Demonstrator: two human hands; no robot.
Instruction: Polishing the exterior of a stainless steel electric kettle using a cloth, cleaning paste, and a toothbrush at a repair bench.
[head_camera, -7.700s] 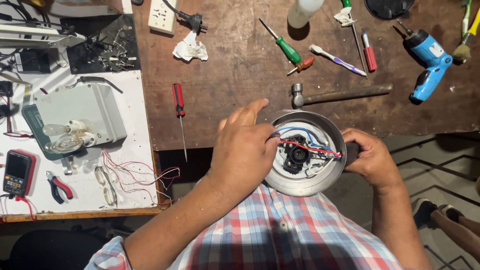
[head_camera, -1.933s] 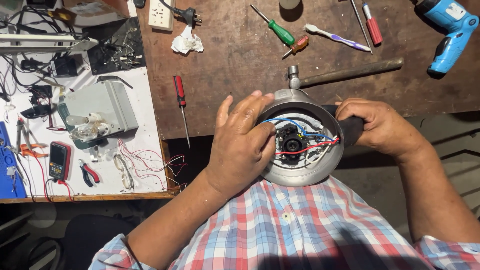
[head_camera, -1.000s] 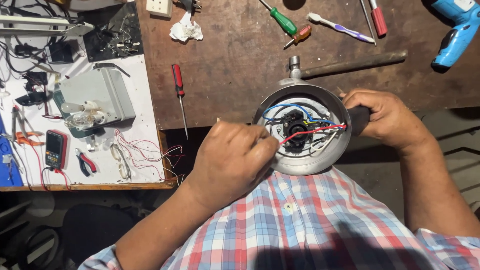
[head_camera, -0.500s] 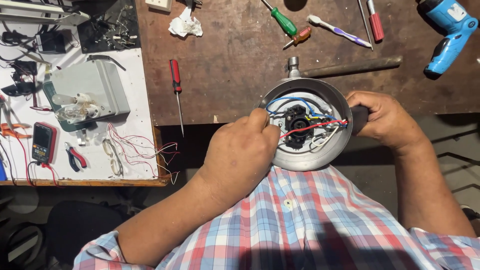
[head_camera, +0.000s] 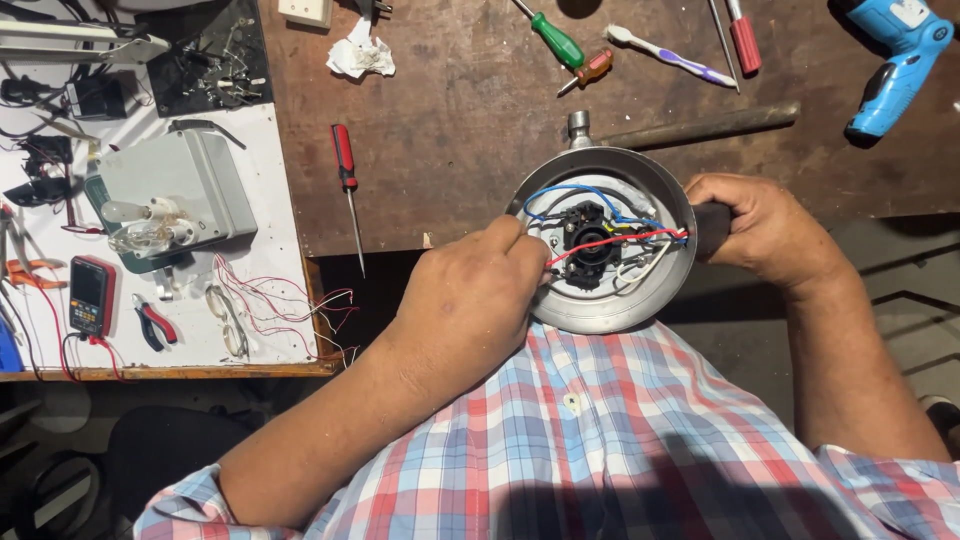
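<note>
1. Round metal housing (head_camera: 600, 240), bowl-shaped and turned open side up, sits at the near edge of the brown wooden surface (head_camera: 470, 140), partly overhanging it above the person's plaid shirt (head_camera: 600, 440).
2. Inside the housing lie a black switch block (head_camera: 588, 240) and loose wires: a red wire (head_camera: 620, 240) crossing the middle, a blue wire (head_camera: 580, 190) arching on the far side, and white ones at the right.
3. Left hand (head_camera: 470, 300) is curled over the housing's left rim, fingertips closed at the red wire's left end; whether they actually pinch it cannot be told.
4. Right hand (head_camera: 765, 225) is wrapped shut around a dark handle (head_camera: 710, 228) sticking out of the housing's right side.
5. Just beyond the housing lies a hammer (head_camera: 690, 128), its head touching the far rim.
6. Left of the housing rests a red-handled screwdriver (head_camera: 347, 180); farther off are a green-handled screwdriver (head_camera: 555, 40), a toothbrush (head_camera: 665, 55) and crumpled paper (head_camera: 360, 58).
7. At the far right lies a blue cordless drill (head_camera: 895, 55).
8. On the white board to the left sit a grey box (head_camera: 180, 190), a multimeter (head_camera: 92, 295) and red pliers (head_camera: 155, 322).
</note>
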